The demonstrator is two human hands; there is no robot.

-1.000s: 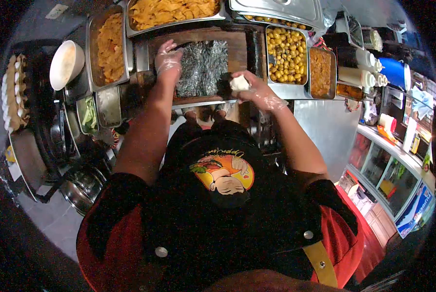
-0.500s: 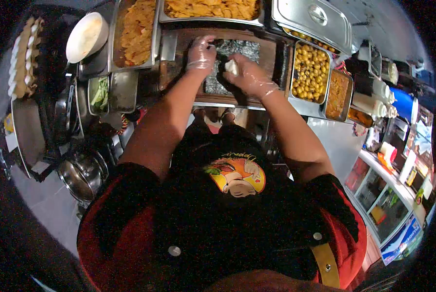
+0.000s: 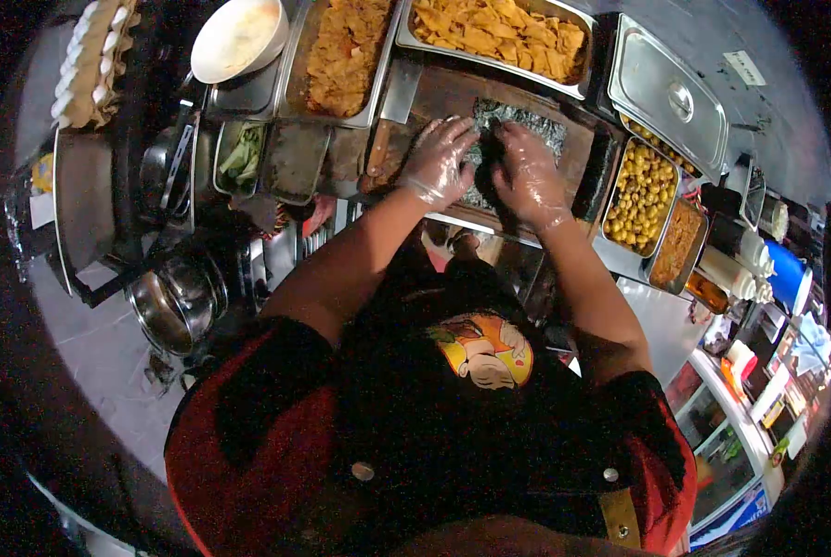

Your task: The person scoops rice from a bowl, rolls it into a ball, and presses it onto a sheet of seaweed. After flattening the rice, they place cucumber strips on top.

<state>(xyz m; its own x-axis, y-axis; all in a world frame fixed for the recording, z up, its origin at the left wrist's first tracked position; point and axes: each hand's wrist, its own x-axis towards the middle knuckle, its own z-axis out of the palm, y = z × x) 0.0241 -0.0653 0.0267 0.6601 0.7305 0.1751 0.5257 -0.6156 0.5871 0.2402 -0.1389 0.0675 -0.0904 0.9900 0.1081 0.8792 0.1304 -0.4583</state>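
Observation:
A dark, shiny sheet that looks like seaweed lies on the brown wooden board. My left hand, in a clear plastic glove, rests at the sheet's left edge with its fingers apart. My right hand, gloved too, is over the sheet's middle with its fingers bent down; whatever lies under them is hidden. The hands are close together but apart. Left of my left hand, a knife or cleaver with a wide blade and a wooden handle lies on the board.
Trays of orange-brown food and mashed filling stand behind. To the right are a tray of small round yellowish food and a steel lid. A white bowl, greens and eggs are at left.
The view has shifted, so the scene sits further right. My hands have moved closer together. The white lump that was in my right hand no longer shows.

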